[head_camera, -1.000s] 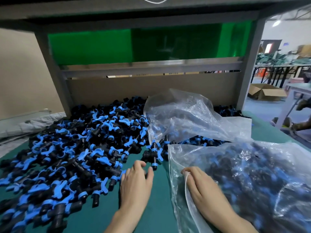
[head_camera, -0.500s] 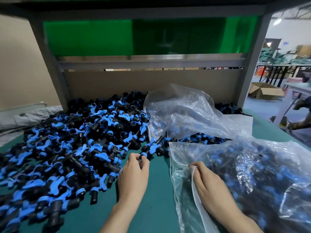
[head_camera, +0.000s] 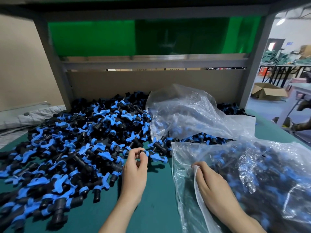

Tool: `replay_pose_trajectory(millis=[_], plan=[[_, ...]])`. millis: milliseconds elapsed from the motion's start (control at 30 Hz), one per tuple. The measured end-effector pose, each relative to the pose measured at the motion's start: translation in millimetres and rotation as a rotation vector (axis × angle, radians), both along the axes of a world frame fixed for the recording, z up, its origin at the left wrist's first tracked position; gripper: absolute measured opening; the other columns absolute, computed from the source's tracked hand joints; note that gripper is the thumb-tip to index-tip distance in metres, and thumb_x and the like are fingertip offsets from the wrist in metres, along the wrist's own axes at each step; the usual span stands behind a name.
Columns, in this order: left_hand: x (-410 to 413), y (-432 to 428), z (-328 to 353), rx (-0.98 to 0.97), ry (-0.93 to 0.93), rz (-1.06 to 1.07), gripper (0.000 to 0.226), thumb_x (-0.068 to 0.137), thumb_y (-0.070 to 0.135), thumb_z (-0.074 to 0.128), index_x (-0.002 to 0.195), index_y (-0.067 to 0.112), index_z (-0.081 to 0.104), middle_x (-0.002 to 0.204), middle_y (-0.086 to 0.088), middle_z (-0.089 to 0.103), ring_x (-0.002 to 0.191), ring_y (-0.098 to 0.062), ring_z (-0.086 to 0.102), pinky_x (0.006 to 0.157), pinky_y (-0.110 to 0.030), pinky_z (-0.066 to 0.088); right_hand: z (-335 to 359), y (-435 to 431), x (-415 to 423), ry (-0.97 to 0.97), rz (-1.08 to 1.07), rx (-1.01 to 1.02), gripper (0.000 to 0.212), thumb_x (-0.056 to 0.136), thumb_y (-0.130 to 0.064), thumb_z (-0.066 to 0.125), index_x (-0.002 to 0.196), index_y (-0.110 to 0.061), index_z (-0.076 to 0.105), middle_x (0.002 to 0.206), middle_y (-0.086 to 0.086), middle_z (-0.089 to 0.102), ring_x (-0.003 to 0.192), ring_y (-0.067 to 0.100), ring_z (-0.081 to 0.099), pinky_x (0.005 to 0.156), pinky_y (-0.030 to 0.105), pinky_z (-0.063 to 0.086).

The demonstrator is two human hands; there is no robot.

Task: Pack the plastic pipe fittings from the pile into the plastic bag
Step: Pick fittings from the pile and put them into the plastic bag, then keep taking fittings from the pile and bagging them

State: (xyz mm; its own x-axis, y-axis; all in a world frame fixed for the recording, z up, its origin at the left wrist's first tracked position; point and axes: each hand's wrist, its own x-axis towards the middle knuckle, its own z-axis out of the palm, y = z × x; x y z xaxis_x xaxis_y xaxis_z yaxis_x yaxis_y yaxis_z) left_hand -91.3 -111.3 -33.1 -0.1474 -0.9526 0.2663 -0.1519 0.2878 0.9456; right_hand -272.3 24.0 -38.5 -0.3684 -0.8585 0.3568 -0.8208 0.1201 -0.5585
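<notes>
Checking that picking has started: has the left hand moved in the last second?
Yes. Against the still pile, the left hand crept forward and its fingers, flat before, now pinch a fitting at the pile's edge.

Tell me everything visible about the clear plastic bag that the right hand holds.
The near plastic bag is clear, thin, crinkled film with glare. It lies on the green table top, bulging with black and blue fittings. Its open edge is on its left side, where the right hand pinches the whitish rim. A second bag lies behind it.
</notes>
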Motion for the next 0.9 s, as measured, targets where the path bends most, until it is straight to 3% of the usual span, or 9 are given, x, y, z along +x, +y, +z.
replay_pose_trajectory(millis=[133, 233, 300, 367, 400, 533, 600, 900], plan=[[1.3, -1.8, -3.6, 0.002, -0.043, -0.029, 0.021, 0.100, 0.031, 0.044, 0.102, 0.050, 0.053, 0.072, -0.011, 0.063, 0.047, -0.013, 0.033, 0.044, -0.025, 0.029, 1.0, 0.2, 0.2, 0.003, -0.002, 0.002, 0.020, 0.102, -0.049, 0.026, 0.093, -0.040, 0.042, 0.076, -0.013, 0.060, 0.080, 0.001, 0.057, 0.063, 0.024, 0.043], [0.2, -3.6, -6.8, -0.017, -0.123, -0.024, 0.020, 0.100, 0.027, 0.045, 0.108, 0.043, 0.053, 0.058, 0.003, 0.051, 0.042, -0.009, 0.029, 0.044, -0.024, 0.027, 1.2, -0.5, 0.4, 0.000, -0.003, 0.002, 0.019, 0.103, -0.047, 0.028, 0.093, -0.039, 0.042, 0.076, -0.015, 0.059, 0.079, 0.001, 0.057, 0.063, 0.024, 0.042], [-0.5, -4.6, -5.9, -0.043, -0.152, -0.001, 0.020, 0.100, 0.023, 0.048, 0.110, 0.039, 0.056, 0.074, 0.013, 0.049, 0.049, -0.006, 0.043, 0.048, -0.025, 0.036, 1.3, -0.2, 0.4, -0.003, -0.003, 0.007, 0.019, 0.103, -0.048, 0.027, 0.094, -0.040, 0.042, 0.077, -0.015, 0.060, 0.079, 0.000, 0.057, 0.063, 0.024, 0.042], [-0.3, -6.0, -5.1, -0.068, -0.156, 0.031, 0.022, 0.100, 0.020, 0.050, 0.109, 0.038, 0.058, 0.095, 0.009, 0.049, 0.061, -0.003, 0.050, 0.057, -0.030, 0.045, 1.6, 0.6, 0.2, -0.004, -0.002, 0.009, 0.019, 0.103, -0.048, 0.027, 0.094, -0.041, 0.042, 0.078, -0.016, 0.060, 0.081, -0.001, 0.057, 0.063, 0.021, 0.043], [-0.2, -6.6, -5.3, -0.069, -0.153, 0.035, 0.023, 0.099, 0.019, 0.050, 0.107, 0.039, 0.058, 0.095, 0.007, 0.049, 0.058, -0.005, 0.047, 0.056, -0.030, 0.044, 1.7, 0.9, 0.1, -0.003, -0.002, 0.012, 0.019, 0.103, -0.049, 0.026, 0.095, -0.042, 0.042, 0.079, -0.016, 0.060, 0.083, -0.002, 0.057, 0.064, 0.020, 0.042], [-0.5, -7.1, -7.5, -0.051, -0.155, 0.020, 0.027, 0.099, 0.018, 0.047, 0.104, 0.041, 0.060, 0.061, 0.013, 0.043, 0.041, -0.007, 0.033, 0.043, -0.018, 0.026, 1.6, 0.7, 0.2, -0.004, 0.002, 0.011, 0.018, 0.103, -0.047, 0.027, 0.095, -0.041, 0.042, 0.077, -0.015, 0.060, 0.082, -0.001, 0.057, 0.063, 0.023, 0.042], [-1.2, -7.4, -7.7, -0.024, -0.161, 0.014, 0.027, 0.099, 0.019, 0.045, 0.101, 0.041, 0.061, 0.047, 0.012, 0.041, 0.039, -0.008, 0.029, 0.041, -0.020, 0.024, 1.8, 0.0, -0.2, -0.006, 0.003, 0.006, 0.019, 0.103, -0.047, 0.028, 0.093, -0.040, 0.042, 0.076, -0.015, 0.059, 0.080, 0.001, 0.057, 0.062, 0.023, 0.042], [-0.6, -6.4, -7.9, 0.016, -0.106, -0.012, 0.014, 0.097, 0.030, 0.047, 0.099, 0.038, 0.058, 0.054, 0.016, 0.048, 0.044, -0.007, 0.035, 0.049, -0.028, 0.032, 0.7, 0.3, -0.4, 0.004, 0.007, 0.000, 0.020, 0.102, -0.048, 0.026, 0.092, -0.040, 0.041, 0.075, -0.014, 0.059, 0.079, 0.002, 0.057, 0.063, 0.026, 0.042]])
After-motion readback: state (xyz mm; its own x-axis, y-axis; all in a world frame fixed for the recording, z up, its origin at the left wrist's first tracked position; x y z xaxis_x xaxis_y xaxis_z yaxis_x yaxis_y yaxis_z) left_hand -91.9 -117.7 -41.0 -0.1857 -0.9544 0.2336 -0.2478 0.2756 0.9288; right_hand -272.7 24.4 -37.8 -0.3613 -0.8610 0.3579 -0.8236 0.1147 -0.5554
